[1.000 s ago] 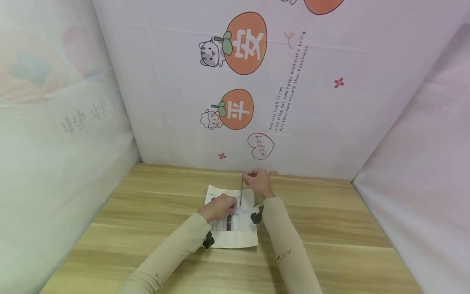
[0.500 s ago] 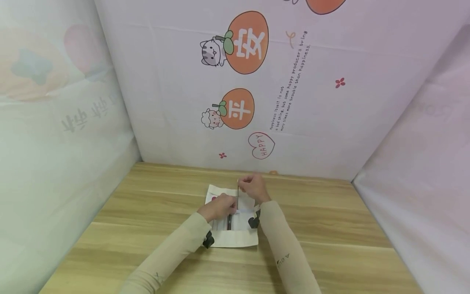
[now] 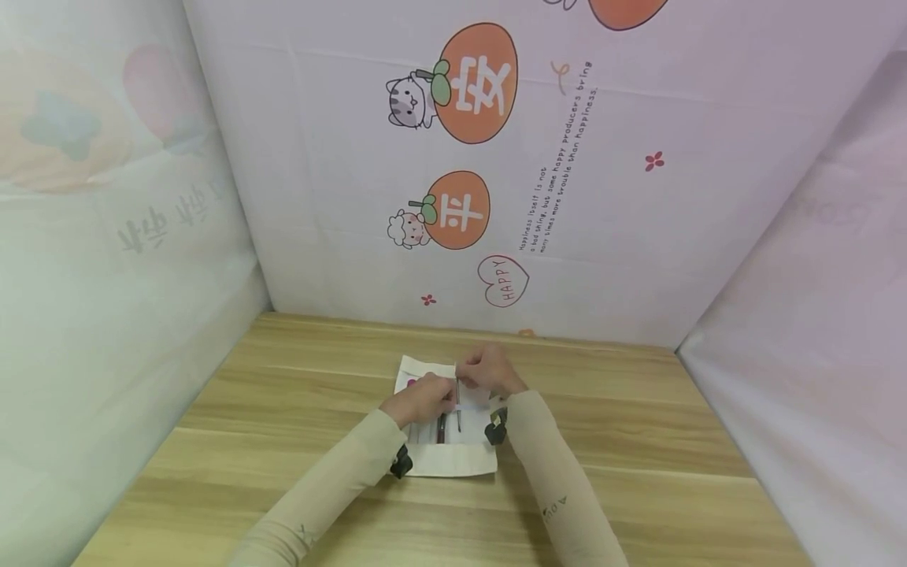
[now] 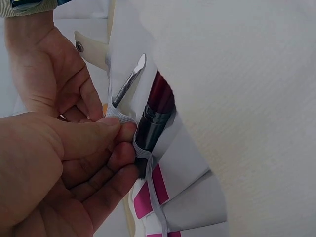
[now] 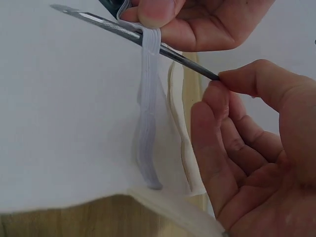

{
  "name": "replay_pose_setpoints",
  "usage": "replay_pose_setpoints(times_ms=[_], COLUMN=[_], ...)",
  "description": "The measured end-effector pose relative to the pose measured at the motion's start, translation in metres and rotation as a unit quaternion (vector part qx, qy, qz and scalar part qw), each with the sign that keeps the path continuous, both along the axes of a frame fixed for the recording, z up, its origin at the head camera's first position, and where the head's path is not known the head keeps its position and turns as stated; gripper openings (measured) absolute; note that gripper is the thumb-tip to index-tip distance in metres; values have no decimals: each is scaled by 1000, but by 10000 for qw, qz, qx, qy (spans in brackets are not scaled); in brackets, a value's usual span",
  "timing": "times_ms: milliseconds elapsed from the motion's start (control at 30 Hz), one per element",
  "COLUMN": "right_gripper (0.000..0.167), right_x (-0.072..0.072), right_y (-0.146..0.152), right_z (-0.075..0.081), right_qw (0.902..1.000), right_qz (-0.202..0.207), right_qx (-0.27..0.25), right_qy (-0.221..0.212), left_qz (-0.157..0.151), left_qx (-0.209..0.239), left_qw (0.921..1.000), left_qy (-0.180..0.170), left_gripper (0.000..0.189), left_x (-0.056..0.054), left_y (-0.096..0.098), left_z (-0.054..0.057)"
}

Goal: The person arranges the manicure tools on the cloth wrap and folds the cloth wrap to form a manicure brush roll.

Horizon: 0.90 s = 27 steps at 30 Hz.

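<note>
A cream fabric tool roll (image 3: 453, 462) lies unfolded on the wooden table. My left hand (image 3: 427, 398) pinches a pale elastic band (image 5: 149, 103) between thumb and forefinger, lifting it from the white lining. A slim metal cuticle pusher (image 5: 185, 60) with a knurled grip and a flat pointed tip passes under this band. Thumb and fingertips of my right hand (image 3: 490, 370) pinch its far end. Beside my left fingers, a dark red and black stick-shaped tool (image 4: 160, 94) sits in another loop of the band; a fabric flap covers part of it in the left wrist view.
Magenta-marked items (image 4: 143, 201) are tucked along the band at the roll's left. A small strap with a metal snap (image 4: 93, 51) sticks out at its edge. Printed white cloth walls (image 3: 340, 197) enclose the table (image 3: 638, 441) at the back and sides.
My right hand has moved slightly left and toward me, sliding the cuticle pusher down under the elastic band so its tip shows below. The left hand has stayed in place.
</note>
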State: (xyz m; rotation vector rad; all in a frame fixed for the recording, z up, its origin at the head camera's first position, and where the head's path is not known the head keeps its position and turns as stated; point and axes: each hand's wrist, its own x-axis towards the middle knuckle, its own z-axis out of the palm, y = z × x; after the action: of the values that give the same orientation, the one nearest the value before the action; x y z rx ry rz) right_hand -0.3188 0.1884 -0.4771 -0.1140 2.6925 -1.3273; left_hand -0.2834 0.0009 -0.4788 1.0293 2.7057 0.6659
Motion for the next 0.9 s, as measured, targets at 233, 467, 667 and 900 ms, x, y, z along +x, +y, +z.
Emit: replay_pose_setpoints(times_ms=[233,467,667,900], right_gripper=[19,35,21,8], right_x=[2,7,12,17], right_y=[5,8,8,5], right_z=[3,10,13,15], right_qw=[9972,9953,9942,9904], right_qz=[382,259,243,80], right_qx=[603,681,623,588], right_qy=[-240,-644,-842,-1249], left_qz=[2,103,108,36], left_qx=[-65,-56,-27,73], left_qw=[10000,9999,9999,10000], left_qy=[75,-46,-20,32], left_gripper=[23,21,20,15], left_x=[1,1,2,4], left_y=[2,3,3,4], left_z=[1,0,-1,1])
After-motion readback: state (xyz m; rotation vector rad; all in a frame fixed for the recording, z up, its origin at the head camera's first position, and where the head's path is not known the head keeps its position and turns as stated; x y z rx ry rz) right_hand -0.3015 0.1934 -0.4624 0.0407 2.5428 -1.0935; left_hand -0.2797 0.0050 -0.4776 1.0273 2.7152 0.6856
